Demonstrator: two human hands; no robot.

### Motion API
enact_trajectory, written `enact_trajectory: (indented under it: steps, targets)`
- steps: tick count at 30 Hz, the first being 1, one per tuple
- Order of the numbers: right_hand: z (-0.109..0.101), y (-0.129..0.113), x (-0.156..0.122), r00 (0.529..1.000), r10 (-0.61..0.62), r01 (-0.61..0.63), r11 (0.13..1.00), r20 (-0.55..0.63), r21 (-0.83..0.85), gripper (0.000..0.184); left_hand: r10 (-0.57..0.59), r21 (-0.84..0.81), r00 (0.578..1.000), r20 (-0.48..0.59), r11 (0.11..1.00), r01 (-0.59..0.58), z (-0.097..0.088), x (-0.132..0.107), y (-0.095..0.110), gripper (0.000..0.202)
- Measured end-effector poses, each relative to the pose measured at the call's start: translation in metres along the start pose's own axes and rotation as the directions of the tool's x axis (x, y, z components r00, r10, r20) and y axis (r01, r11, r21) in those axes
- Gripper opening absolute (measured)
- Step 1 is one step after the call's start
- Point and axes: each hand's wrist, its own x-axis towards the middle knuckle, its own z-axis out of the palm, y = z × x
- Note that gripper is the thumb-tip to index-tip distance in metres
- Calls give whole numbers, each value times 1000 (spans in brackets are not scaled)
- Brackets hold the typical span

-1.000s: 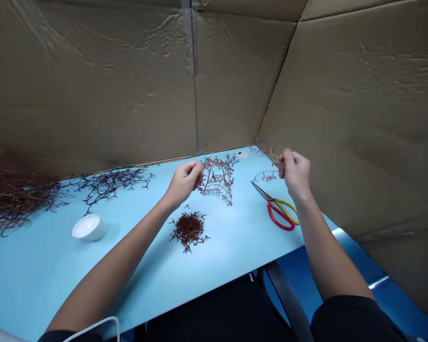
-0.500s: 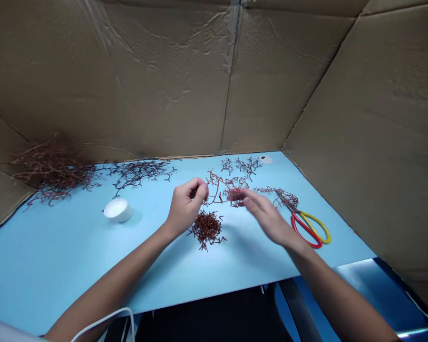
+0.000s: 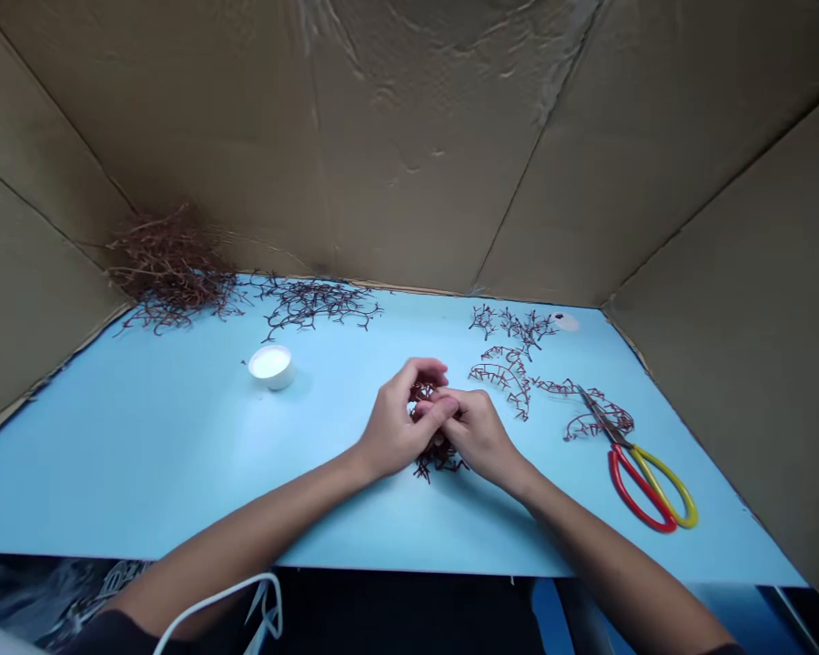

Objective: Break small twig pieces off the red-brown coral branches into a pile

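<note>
Cupping the left hand [image 3: 397,426] and the right hand [image 3: 481,435] close together low over the light blue tabletop [image 3: 143,473], with the fingers curled and the right fingertips [image 3: 445,403] lying across the left fingers, neither hand spread open nor pulled away. Closing around a small pile of dark red twig pieces [image 3: 439,459], partly hidden by the hands, with bits poking out between the fingers and below the wrists, near the middle of the table's front half. No telling from this view: pinching a piece or only touching the pile. Lying to the right of the hands, a curved, branching red sprig [image 3: 505,377] and a cluster of small sprigs [image 3: 511,321] near the back edge, beside a flat white disc [image 3: 565,321]. Resting on another red sprig [image 3: 597,420], the blades of a pair of scissors [image 3: 645,487] with red and yellow loop handles, well apart from the right hand. Standing to the left, a small white cup [image 3: 270,366], with a spread of dark branching twigs [image 3: 314,303] along the back edge and a large brown-red tangle of branches [image 3: 170,268] heaped against the cardboard walls [image 3: 416,136].
</note>
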Motion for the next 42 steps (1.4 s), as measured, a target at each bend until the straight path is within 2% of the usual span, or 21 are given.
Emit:
enact_trajectory:
  steps: [2, 5, 7, 10, 12, 13, 16, 18, 21, 23, 26, 31, 35, 38, 42]
  targets:
    - [6, 0, 1, 1000, 5, -5, 999, -1, -48, 34, -36, 56, 998, -59, 998, 40, 7, -4, -5, 29]
    - [10, 0, 0, 998, 67, -67, 997, 5, 29, 39, -50, 134, 991, -126, 989, 67, 7, -3, -9, 36]
    - [9, 1, -1, 992, 112, -118, 985, 60, 126, 42, -75, 200, 995, -62, 976, 86, 2, 1, -8, 37]
    - [2, 4, -3, 971, 145, -186, 958, 191, 218, 47, -172, 274, 979, 106, 952, 137, -8, 9, -1, 37]
    - [-6, 3, -4, 956, 144, -205, 952, 256, 228, 48, -237, 234, 944, 231, 955, 183, -16, 14, 5, 40]
    - [-10, 1, -4, 950, 136, -202, 955, 281, 217, 47, -258, 180, 911, 322, 961, 209, -19, 15, 9, 42]
    - [-25, -13, -5, 919, 87, -151, 979, 385, 140, 43, -251, 44, 779, 574, 960, 276, -30, 19, 19, 50]
    - [-35, -25, -5, 884, 49, -99, 991, 466, 84, 43, -246, 73, 738, 629, 963, 259, -35, 19, 25, 54]
    - [-45, -38, -6, 829, 19, -42, 999, 559, 29, 44, -256, 161, 711, 655, 967, 200, -38, 19, 32, 58]
    - [-50, -40, -7, 813, 9, 5, 1000, 582, -22, 45, -270, 205, 694, 668, 962, 178, -38, 19, 33, 56]
    - [-54, -35, -8, 820, -12, 92, 990, 572, -111, 43, -309, 285, 695, 650, 946, 154, -35, 20, 30, 55]
    - [-56, -22, -5, 828, -57, 192, 963, 558, -187, 39, -327, 390, 733, 596, 916, 92, -35, 22, 20, 56]
    - [-51, -12, 0, 846, -75, 228, 946, 528, -231, 38, -334, 409, 740, 584, 908, 87, -40, 24, 11, 54]
    - [-50, -3, 4, 867, -105, 244, 942, 487, -231, 33, -327, 399, 775, 541, 911, 105, -39, 27, 1, 54]
    - [-53, 5, -3, 905, -117, 253, 922, 410, -295, 31, -274, 425, 804, 528, 905, 29, -30, 27, -4, 52]
